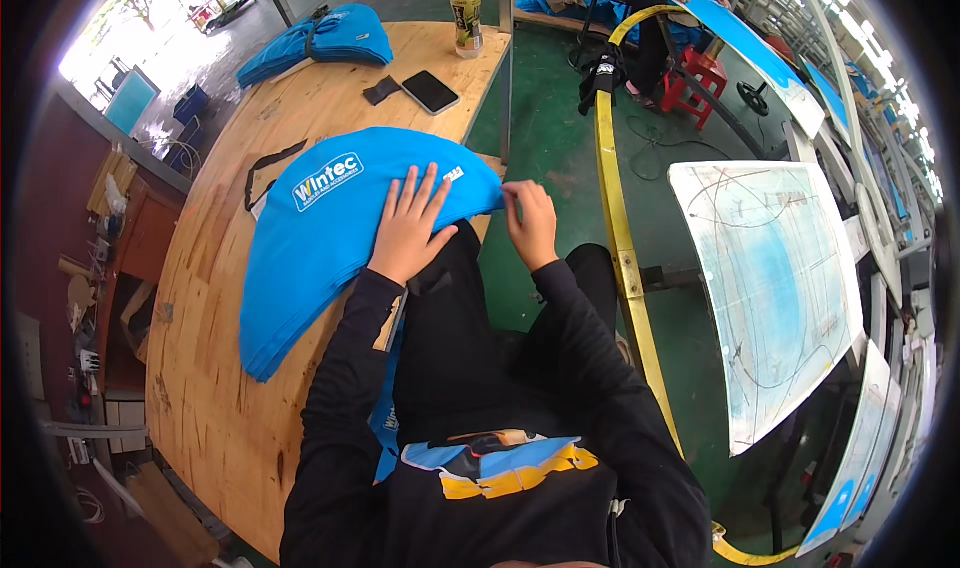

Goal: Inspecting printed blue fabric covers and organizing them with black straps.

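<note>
A stack of blue printed fabric panels [337, 215], cut in a curved shape, lies on the wooden table [210, 358], its right tip reaching past the table's edge. My left hand [411, 227] rests flat on top of the stack with fingers spread, holding nothing. At the stack's right tip, my right hand [531, 219] pinches the corner of the blue fabric between thumb and fingers. Behind the stack are a dark strip-edged piece [262, 174], a small dark scrap [382, 90] and a smartphone [430, 92].
A tied blue fabric bundle [330, 35] and a drink bottle [466, 20] stand towards the table's far end. A yellow curved rail [619, 208] runs along my right, with a stained printing board [772, 298] beyond it. A person [649, 13] works near a red stool [694, 84].
</note>
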`<state>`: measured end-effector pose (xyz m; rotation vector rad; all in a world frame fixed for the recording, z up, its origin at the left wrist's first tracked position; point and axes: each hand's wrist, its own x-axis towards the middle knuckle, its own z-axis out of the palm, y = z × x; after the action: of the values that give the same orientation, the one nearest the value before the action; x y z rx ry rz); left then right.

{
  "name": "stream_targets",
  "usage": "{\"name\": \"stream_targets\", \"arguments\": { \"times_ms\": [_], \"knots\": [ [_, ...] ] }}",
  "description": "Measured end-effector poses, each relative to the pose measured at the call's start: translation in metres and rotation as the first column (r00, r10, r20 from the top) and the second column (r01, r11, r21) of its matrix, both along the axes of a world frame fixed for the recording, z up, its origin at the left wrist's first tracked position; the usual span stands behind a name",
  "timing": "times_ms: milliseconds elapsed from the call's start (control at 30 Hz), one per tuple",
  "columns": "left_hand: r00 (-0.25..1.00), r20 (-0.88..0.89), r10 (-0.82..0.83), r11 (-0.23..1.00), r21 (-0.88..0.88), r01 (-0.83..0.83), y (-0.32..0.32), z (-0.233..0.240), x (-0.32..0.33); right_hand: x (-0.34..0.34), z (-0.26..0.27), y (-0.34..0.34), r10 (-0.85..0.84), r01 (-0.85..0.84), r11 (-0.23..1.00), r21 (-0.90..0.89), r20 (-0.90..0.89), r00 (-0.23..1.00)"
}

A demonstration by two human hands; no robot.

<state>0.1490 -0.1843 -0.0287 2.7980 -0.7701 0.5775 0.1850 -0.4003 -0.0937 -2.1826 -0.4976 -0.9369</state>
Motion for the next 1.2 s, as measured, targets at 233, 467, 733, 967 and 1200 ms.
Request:
{"name": "stream_targets", "arguments": {
  "times_ms": [233,467,733,967,1200],
  "knots": [
    [0.978,0.032,0.207,0.973,0.099,-0.209,0.027,0.006,-0.016,0.023,0.000,0.009,0.022,0.018,0.988,0.152,-0.256,0.966],
    [0.990,-0.035,0.136,0.988,0.075,-0.133,0.043,0.006,-0.048,0.036,0.014,0.003,0.226,-0.104,0.869,0.484,-0.201,0.953],
    [0.998,-0.041,0.047,0.971,-0.233,-0.055,0.039,0.029,-0.024,0.039,-0.021,-0.019,0.606,0.045,0.446,0.894,-0.339,0.719],
    [0.996,0.043,0.082,0.995,-0.059,-0.079,0.016,-0.009,0.006,0.010,-0.108,-0.025,0.504,0.099,0.489,0.867,-0.374,0.779],
    [0.981,0.054,0.189,0.982,-0.019,-0.188,0.016,-0.001,0.019,-0.019,-0.186,-0.039,0.271,0.052,0.906,0.420,-0.669,0.692]
  ]
}}
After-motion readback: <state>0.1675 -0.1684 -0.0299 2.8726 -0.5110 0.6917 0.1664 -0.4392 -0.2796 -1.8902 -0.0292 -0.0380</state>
